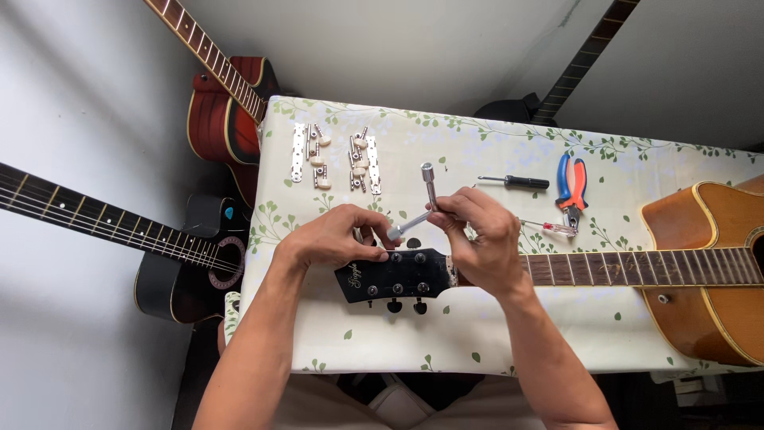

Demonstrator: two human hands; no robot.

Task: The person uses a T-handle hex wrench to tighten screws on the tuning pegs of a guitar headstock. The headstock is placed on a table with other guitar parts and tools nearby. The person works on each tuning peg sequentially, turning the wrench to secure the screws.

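Between your hands: R hand (pixel 484 239) fingers pinched shut on L-shaped socket wrench (pixel 420 207), long arm upright, short arm slanting down-left to black headstock (pixel 394 275). L hand (pixel 334 236) curled, fingertips resting on headstock, nearer the socket tip. Neck axis runs left-right.

Right hand (pixel 481 239) is gripping an L-shaped socket wrench (pixel 420 209) over the black headstock (pixel 395 276) of the acoustic guitar (pixel 700 267), left hand (pixel 338 236) resting on the headstock's top edge. Old tuner strips (pixel 334 157), a small screwdriver (pixel 516 182) and pliers (pixel 571 185) sit further back on the leafy tablecloth (pixel 477 326).
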